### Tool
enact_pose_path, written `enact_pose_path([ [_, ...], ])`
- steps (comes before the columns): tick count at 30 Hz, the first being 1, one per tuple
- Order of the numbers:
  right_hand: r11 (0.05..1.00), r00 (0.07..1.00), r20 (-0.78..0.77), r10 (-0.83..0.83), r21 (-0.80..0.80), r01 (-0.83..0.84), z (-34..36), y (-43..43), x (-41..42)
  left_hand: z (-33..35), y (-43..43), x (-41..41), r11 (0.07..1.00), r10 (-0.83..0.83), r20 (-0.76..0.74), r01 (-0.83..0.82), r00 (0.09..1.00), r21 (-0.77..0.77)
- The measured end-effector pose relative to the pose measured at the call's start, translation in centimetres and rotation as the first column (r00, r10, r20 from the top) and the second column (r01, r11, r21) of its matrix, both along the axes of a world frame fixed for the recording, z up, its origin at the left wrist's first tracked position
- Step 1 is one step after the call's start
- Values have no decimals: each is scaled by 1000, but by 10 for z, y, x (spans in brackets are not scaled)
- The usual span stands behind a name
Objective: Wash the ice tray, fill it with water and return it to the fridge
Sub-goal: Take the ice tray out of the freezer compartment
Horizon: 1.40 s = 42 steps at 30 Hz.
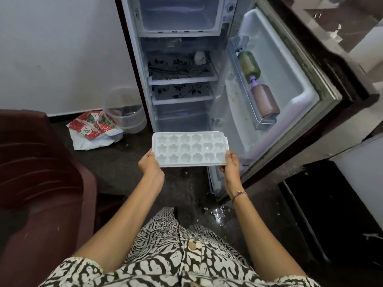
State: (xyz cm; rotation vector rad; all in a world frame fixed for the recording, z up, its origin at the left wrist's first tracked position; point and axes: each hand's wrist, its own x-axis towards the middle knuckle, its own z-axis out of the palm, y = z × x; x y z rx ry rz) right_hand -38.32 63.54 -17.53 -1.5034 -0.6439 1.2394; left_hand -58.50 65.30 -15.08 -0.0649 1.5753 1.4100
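A white ice tray with star- and heart-shaped moulds is held level in front of the open fridge, about at the height of its lowest drawer. My left hand grips the tray's near left corner. My right hand grips its near right corner. The moulds look glossy; whether they hold water I cannot tell. The freezer box at the top of the fridge stands open and looks empty.
The fridge door swings open to the right, two bottles in its rack. A dark red sofa stands at left. A plastic bag and clear tub lie by the wall. Water is spilled on the floor.
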Motion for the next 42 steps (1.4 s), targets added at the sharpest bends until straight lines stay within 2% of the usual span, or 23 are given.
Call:
enact_pose_path([
  [5, 996, 995, -51, -83, -38, 82, -3, -28, 0, -5, -9, 2, 992, -120, 2, 120, 993, 28],
  [9, 975, 943, -250, -221, -22, 222, 4, -51, 1, -3, -17, 10, 974, -221, 20, 220, 975, 43],
  [14, 910, 883, -234, -408, -28, 413, 8, -81, -1, -9, -26, 16, 923, -383, 22, 382, 923, 45],
  [23, 764, 740, -226, -634, -36, 644, 2, -148, 1, -15, -44, 39, 749, -661, 3, 660, 750, 59],
  [32, 563, 539, -274, -797, -10, 827, -12, -212, 9, -18, -69, 81, 545, -838, 23, 834, 545, 89],
  [42, 288, 270, -296, -916, -17, 958, -13, -280, 9, -16, -108, 137, 304, -953, 25, 949, 303, 79],
])
